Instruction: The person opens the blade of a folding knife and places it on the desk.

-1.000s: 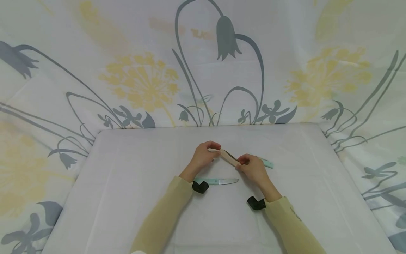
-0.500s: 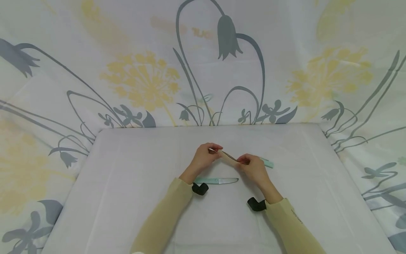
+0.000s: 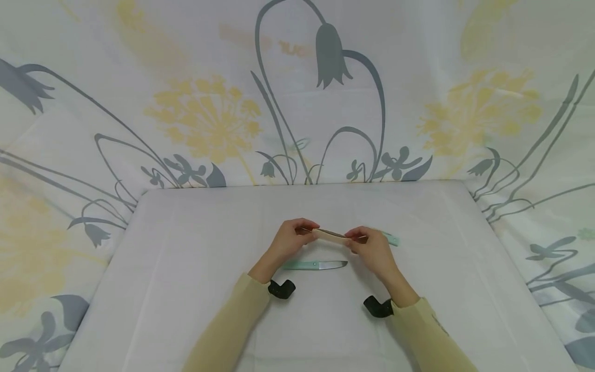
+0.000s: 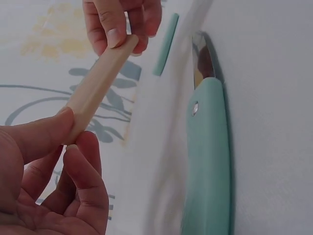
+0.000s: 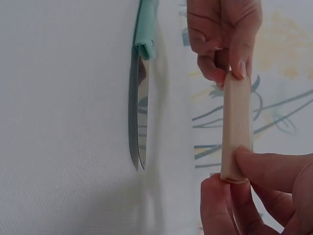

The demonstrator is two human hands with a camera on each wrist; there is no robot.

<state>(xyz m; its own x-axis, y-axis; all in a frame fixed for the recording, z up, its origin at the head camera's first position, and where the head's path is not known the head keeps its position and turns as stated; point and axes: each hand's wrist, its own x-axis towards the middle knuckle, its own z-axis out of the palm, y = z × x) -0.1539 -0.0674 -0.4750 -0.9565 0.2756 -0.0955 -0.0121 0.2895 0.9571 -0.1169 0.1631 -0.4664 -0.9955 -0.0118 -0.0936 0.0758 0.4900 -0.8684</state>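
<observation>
Between both hands is a narrow, pale beige, bar-like piece point(image 3: 331, 237) with a dark line along its upper edge, held above the table. My left hand point(image 3: 285, 245) pinches one end between thumb and fingers. The other end is pinched by my right hand point(image 3: 375, 253), its thumb lying flat on the beige face in the right wrist view. Nearer to me lies a knife point(image 3: 316, 265) with a mint-green handle, its blade pointing right. Behind the right hand, a mint-green strip point(image 3: 393, 239) shows, the rest of it hidden by that hand.
A white cloth covers the table point(image 3: 186, 289). Around its back and sides hangs a curtain point(image 3: 297, 103) printed with grey and yellow flowers. A black wrist mount point(image 3: 281, 289) sits by the left cuff, another black mount point(image 3: 378, 307) by the right.
My left hand has moved down and slightly left with its end of the beige piece, which now lies closer to level. The right hand stays nearly in place; the knife has not moved.
</observation>
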